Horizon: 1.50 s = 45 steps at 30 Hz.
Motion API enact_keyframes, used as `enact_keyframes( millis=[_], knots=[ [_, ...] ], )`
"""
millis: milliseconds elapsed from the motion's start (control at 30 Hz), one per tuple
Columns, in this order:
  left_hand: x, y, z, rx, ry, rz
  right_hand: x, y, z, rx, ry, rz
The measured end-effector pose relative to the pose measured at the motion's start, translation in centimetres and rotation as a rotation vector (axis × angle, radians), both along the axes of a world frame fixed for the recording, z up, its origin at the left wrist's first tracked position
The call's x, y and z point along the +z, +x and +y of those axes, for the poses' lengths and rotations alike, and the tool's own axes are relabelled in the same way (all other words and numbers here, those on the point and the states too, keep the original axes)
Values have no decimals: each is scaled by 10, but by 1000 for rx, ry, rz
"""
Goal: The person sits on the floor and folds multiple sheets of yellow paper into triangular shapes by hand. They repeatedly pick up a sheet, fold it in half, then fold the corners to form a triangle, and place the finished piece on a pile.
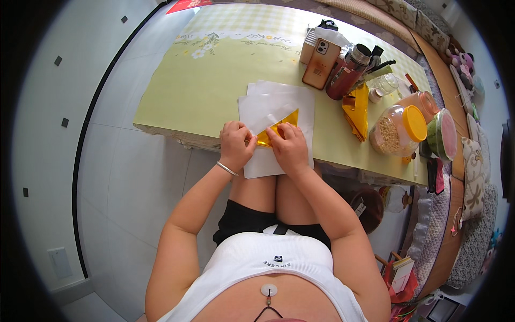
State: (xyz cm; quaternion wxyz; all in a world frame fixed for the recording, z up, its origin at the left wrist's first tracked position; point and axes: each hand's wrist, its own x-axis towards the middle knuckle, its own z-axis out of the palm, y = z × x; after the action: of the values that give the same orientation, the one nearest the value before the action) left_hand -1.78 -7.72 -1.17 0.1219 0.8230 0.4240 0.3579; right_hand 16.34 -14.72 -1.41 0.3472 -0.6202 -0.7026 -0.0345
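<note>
A shiny gold foil paper, folded into a triangle, rests on white paper sheets at the table's near edge. My left hand pinches its left corner between thumb and fingertips. Pressing on its right part, my right hand has its fingers bent and drawn together on the foil. Part of the foil is hidden under the fingers. To the right stands a stack of folded gold foil pieces, apart from both hands.
Right of the papers stand a phone, a red thermos, a yellow-lidded jar and a cut watermelon. A brown bin sits below the table's right side. The green-yellow tablecloth stretches away to the far left.
</note>
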Motion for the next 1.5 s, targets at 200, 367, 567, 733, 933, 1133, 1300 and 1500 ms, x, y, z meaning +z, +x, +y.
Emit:
enact_keyframes(
  millis=[200,367,567,733,933,1133,1300,1500],
  knots=[
    [8,-6,-12,-92,318,200,-4,-1,-1,8,64,-122],
    [-3,-6,-42,-245,329,391,-14,7,-6,41,-16,-136],
    [8,3,-40,-147,284,361,1,29,-7,196,-153,76],
    [19,33,-13,23,81,161,19,60,25,78,-308,-38],
    [25,43,8,172,-241,299,21,65,61,231,-50,-356],
    [31,43,10,141,-205,324,51,56,80,406,-314,-515],
    [17,50,18,111,-109,186,59,61,90,371,-391,-631],
    [31,58,0,-101,-91,432,46,79,76,541,-323,-564]
  ],
)
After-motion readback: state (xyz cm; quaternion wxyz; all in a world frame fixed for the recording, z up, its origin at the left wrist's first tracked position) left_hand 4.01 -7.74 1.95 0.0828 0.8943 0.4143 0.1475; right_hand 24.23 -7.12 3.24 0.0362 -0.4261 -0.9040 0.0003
